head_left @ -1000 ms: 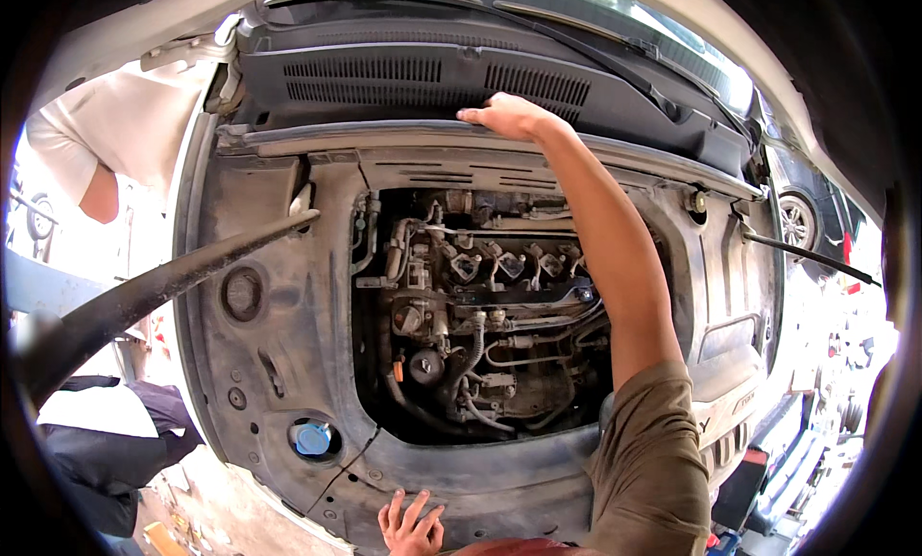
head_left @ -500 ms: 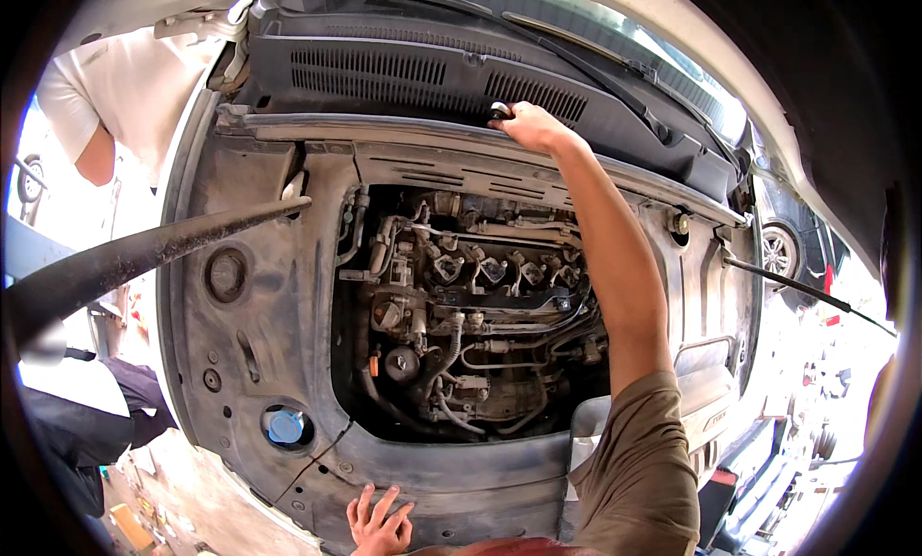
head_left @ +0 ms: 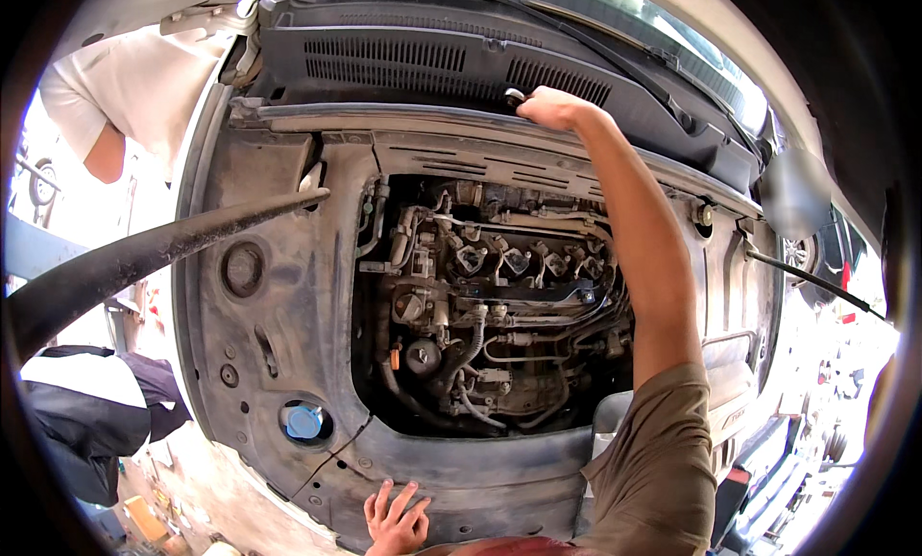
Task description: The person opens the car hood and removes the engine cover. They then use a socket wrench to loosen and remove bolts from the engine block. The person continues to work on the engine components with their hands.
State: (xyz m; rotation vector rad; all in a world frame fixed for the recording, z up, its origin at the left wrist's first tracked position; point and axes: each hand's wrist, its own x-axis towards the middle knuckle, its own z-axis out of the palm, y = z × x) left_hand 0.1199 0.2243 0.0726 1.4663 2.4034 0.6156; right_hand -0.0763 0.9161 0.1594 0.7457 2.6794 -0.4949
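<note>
I look down into a car's engine bay point(head_left: 499, 306), with hoses, pipes and metal parts set in a dusty grey plastic surround point(head_left: 279, 345). My right hand point(head_left: 547, 105) reaches far across it to the black vented cowl panel point(head_left: 403, 61) below the windscreen, fingers curled around a small dark metal object point(head_left: 514, 97) that I cannot identify. My left hand point(head_left: 396, 519) rests flat, fingers spread, on the front edge of the surround.
A black prop rod point(head_left: 144, 258) slants in from the left. A blue round cap point(head_left: 305, 422) sits in the surround at lower left. Another person in a white shirt point(head_left: 134, 85) stands at upper left. A wiper arm point(head_left: 615, 52) lies on the windscreen.
My right hand has moved from the edge of the bay up to the cowl panel. My left hand stays on the front edge.
</note>
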